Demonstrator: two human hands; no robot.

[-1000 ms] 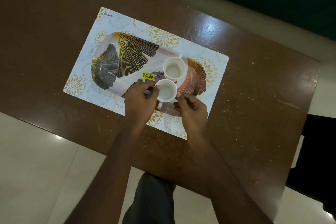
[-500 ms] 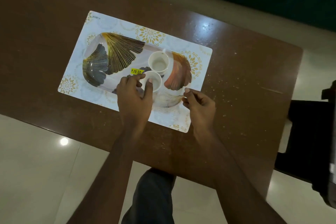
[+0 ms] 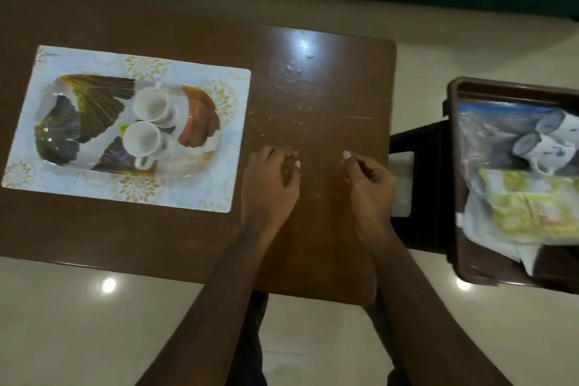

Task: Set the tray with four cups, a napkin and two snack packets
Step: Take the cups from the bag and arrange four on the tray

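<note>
Hands hang side by side over the right half of the tabletop (image 3: pixel 313 88), so we start there. The left hand (image 3: pixel 269 178) is palm down, its fingers loosely bent and gripping nothing. The right hand (image 3: pixel 369 180) is near it but apart, fingers curled slackly toward the palm and thumb tip close to the forefinger. We see nothing held in it. We cannot tell whether either hand touches the wood.

Moving left from the left hand, we reach a white placemat (image 3: pixel 203 194) with gold flower prints, lying flat on the tabletop with its near right corner close to that hand. On it rests the tray (image 3: pixel 62 131), printed with dark and gold fan-shaped leaves. Two white cups stand upright on the tray, close together: the far cup (image 3: pixel 150 103) and the near cup (image 3: pixel 141 138), whose handle points toward us. A small yellow sticker (image 3: pixel 125 128) shows beside the near cup's rim.

Moving right from the right hand, past the tabletop's edge, we find a brown crate (image 3: pixel 451 166). In it is a clear plastic bag (image 3: pixel 482 135) with two cups lying on their sides, an upper cup (image 3: pixel 554 122) and a lower cup (image 3: pixel 540 150). Nearer us lie yellow-green snack packets (image 3: pixel 526 207) over a white sheet (image 3: pixel 488 232) that we cannot identify. All of this is well apart from the tray.
</note>
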